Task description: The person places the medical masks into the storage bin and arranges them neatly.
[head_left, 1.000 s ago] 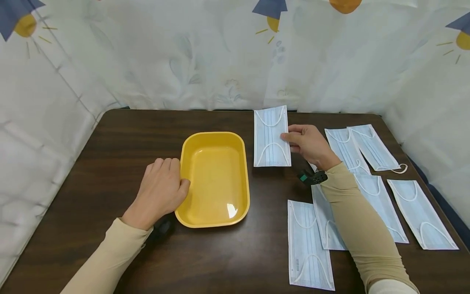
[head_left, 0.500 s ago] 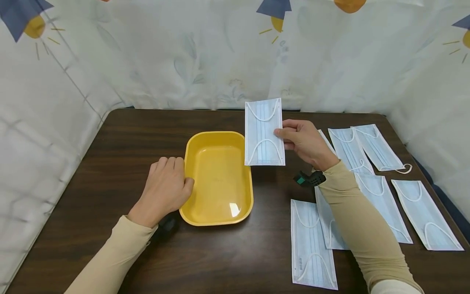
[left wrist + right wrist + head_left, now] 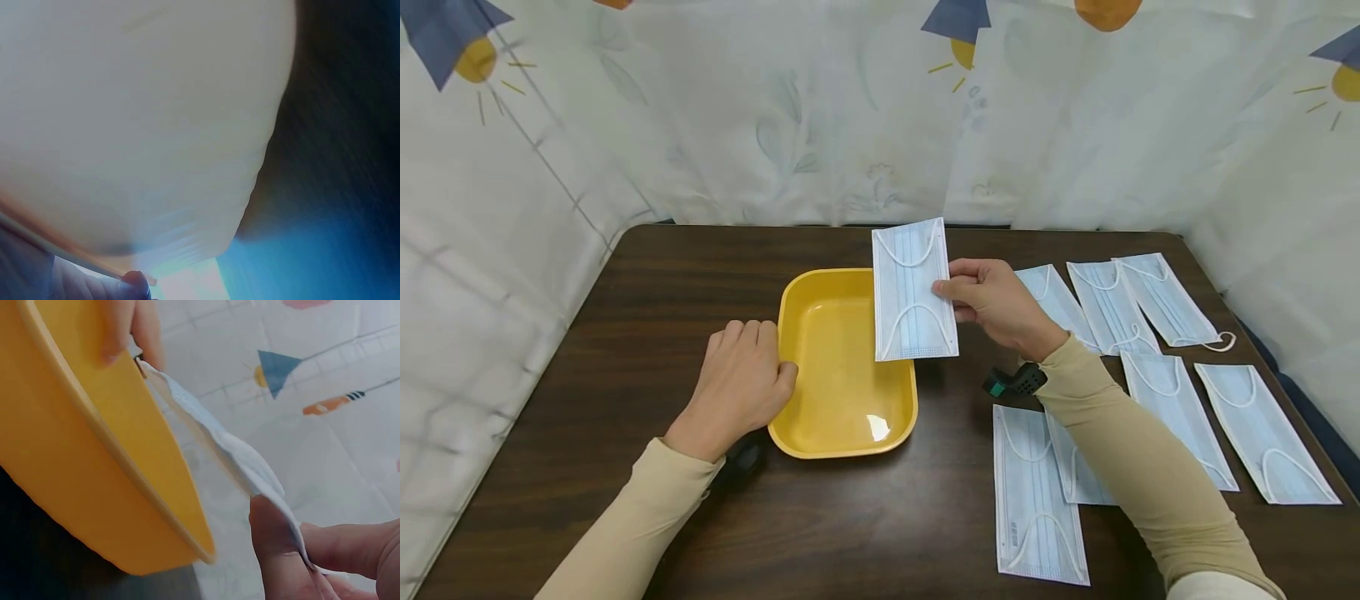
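Note:
My left hand (image 3: 739, 385) grips the left rim of a yellow plastic tray (image 3: 842, 400) on the table. Its thumb lies over the inner side of the rim. In the right wrist view the side wall of the tray (image 3: 75, 469) shows close up. My right hand (image 3: 996, 302) pinches a pale blue face mask (image 3: 912, 292) by its right edge, thumb on the near face. The mask is held up over the tray's far right corner, hiding that part of it, ear loops facing me. In the right wrist view thumb and finger squeeze the edge of the mask (image 3: 219, 434).
Several more masks lie spread on the right side of the dark wooden table (image 3: 880, 533). The nearest mask (image 3: 1039, 496) lies at the front, another mask (image 3: 1266, 433) near the right edge. My right forearm covers parts of some. A patterned white curtain (image 3: 850, 125) stands behind the table.
My right hand has carried the mask left, from beside the tray to over its right part, lifting and then lowering a little. The left hand keeps its grip on the rim.

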A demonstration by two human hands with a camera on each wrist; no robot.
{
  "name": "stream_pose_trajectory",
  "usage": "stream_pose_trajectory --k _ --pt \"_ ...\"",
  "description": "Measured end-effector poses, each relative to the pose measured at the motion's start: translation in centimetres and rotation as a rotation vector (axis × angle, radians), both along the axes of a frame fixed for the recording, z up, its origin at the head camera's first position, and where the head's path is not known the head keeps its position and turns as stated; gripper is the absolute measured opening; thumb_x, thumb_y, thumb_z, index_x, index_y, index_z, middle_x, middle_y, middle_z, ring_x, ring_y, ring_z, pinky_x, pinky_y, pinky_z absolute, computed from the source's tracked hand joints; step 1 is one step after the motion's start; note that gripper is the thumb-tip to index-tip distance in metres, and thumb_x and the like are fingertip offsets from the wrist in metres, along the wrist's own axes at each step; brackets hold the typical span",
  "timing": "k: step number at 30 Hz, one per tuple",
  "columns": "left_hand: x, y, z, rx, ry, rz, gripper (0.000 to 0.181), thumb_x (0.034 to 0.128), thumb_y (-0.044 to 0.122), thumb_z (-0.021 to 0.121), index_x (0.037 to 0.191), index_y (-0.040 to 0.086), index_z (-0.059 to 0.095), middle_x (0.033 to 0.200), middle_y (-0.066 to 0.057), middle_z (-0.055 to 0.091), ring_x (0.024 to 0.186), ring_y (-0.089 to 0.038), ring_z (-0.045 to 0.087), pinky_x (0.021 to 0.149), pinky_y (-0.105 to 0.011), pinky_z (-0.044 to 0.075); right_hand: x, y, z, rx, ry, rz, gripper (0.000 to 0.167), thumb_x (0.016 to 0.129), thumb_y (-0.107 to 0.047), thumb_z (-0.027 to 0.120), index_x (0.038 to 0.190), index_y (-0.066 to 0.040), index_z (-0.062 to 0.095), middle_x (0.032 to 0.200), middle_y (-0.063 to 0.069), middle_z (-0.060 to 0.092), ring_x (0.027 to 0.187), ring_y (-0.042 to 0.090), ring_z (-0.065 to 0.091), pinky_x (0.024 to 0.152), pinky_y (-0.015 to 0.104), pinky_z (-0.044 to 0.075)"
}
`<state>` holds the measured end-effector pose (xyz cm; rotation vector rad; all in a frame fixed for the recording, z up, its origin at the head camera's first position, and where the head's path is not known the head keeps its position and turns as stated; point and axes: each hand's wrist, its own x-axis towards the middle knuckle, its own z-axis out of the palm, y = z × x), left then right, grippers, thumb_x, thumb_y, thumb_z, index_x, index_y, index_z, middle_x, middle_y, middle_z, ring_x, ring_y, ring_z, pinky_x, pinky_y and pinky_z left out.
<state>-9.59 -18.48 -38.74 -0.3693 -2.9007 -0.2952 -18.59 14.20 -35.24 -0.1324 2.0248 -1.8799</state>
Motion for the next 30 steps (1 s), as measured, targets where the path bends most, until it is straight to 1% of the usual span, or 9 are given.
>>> stream_pose_trajectory --k 5,7,11,15,22,26,30 --pt "0.0 -0.1 -0.1 -0.002 0.004 0.004 0.016 0.0871 0.017 0.05 0.077 0.006 0.044 0.071 -0.008 0.042 0.071 -0.028 0.037 0.068 -0.036 0.029 0.8 -1.4 -0.3 -0.017 -0.026 0.028 0.036 0.099 -0.005 0.062 0.132 0.009 0.058 0.103 0.002 0.074 0.086 0.012 0.075 0.078 0.031 0.064" --pt "-0.1 -0.1 -0.2 -0.005 -0.004 0.008 0.016 0.0876 0.018 0.05 0.078 0.005 0.045 0.072 -0.008 0.042 0.071 -0.028 0.037 0.068 -0.036 0.028 1.1 -1.9 -0.4 -0.03 -0.041 0.042 0.035 0.099 -0.004 0.062 0.132 0.008 0.057 0.103 0.003 0.074 0.087 0.012 0.075 0.078 0.031 0.064" --pt "-0.1 -0.1 -0.2 -0.012 -0.024 0.012 0.017 0.0885 0.019 0.049 0.08 0.005 0.046 0.073 -0.009 0.042 0.073 -0.028 0.037 0.069 -0.036 0.028 1.6 -2.7 -0.5 -0.022 -0.073 0.064 0.036 0.098 -0.003 0.063 0.133 0.006 0.057 0.103 0.004 0.077 0.087 0.013 0.076 0.079 0.033 0.064" --pt "-0.1 0.0 -0.2 -0.018 -0.014 0.008 0.018 0.0882 0.02 0.049 0.079 0.004 0.047 0.072 -0.009 0.043 0.073 -0.028 0.038 0.069 -0.036 0.029 2.0 -3.5 -0.8 0.005 -0.106 0.079 0.039 0.098 -0.003 0.064 0.135 0.003 0.056 0.107 0.008 0.077 0.087 0.016 0.076 0.077 0.033 0.064" --pt "0.0 0.0 -0.1 -0.032 0.018 0.006 0.018 0.0878 0.019 0.048 0.076 0.004 0.046 0.072 -0.009 0.042 0.073 -0.029 0.038 0.068 -0.038 0.031 2.5 -4.8 -1.1 0.051 -0.133 0.143 0.045 0.097 -0.003 0.064 0.14 -0.001 0.052 0.123 0.018 0.074 0.09 0.018 0.074 0.075 0.031 0.063" --pt "0.0 0.0 -0.1 -0.043 0.026 0.006 0.019 0.0882 0.018 0.048 0.075 0.004 0.044 0.073 -0.01 0.042 0.074 -0.03 0.038 0.07 -0.039 0.032 2.7 -5.5 -1.1 0.085 -0.135 0.17 0.044 0.098 -0.006 0.064 0.14 -0.002 0.052 0.125 0.019 0.073 0.091 0.018 0.073 0.075 0.031 0.062" --pt "0.0 0.0 -0.2 -0.045 0.033 0.004 0.02 0.0879 0.018 0.048 0.075 0.005 0.043 0.073 -0.01 0.042 0.075 -0.03 0.037 0.071 -0.04 0.031 2.8 -6.2 -1.2 0.131 -0.132 0.192 0.045 0.099 -0.008 0.063 0.143 -0.004 0.05 0.125 0.017 0.073 0.093 0.018 0.072 0.074 0.029 0.061"
